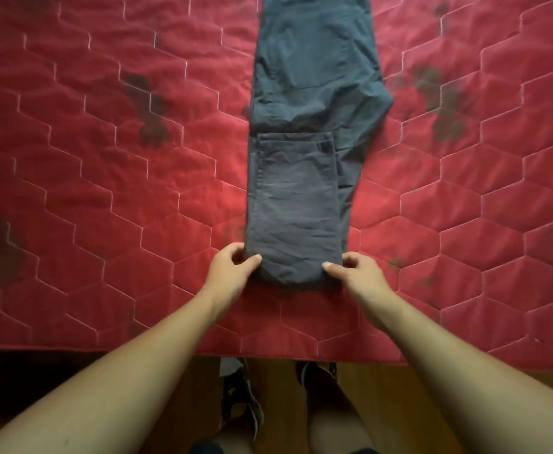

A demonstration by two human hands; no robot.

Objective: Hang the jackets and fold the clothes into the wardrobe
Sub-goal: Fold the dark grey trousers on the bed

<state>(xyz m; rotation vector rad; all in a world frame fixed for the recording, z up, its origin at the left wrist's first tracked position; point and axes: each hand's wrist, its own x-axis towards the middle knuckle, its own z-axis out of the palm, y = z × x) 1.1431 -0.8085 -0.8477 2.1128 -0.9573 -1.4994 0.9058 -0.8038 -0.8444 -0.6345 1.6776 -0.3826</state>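
Note:
A pair of dark grey trousers [304, 103] lies lengthwise down the middle of a red quilted mattress [104, 178]. Its near end is folded back over itself, so the hem sits across the legs. My left hand [232, 267] pinches the left corner of that near fold, thumb on top. My right hand [353, 270] pinches the right corner the same way. Both forearms reach in from the bottom of the view. The far end of the trousers runs out of the frame at the top.
The mattress has hexagon stitching and several dark stains. Its near edge [268, 353] runs across the lower part of the view. Below it are a wooden floor [432, 385] and my feet in dark shoes [239, 398].

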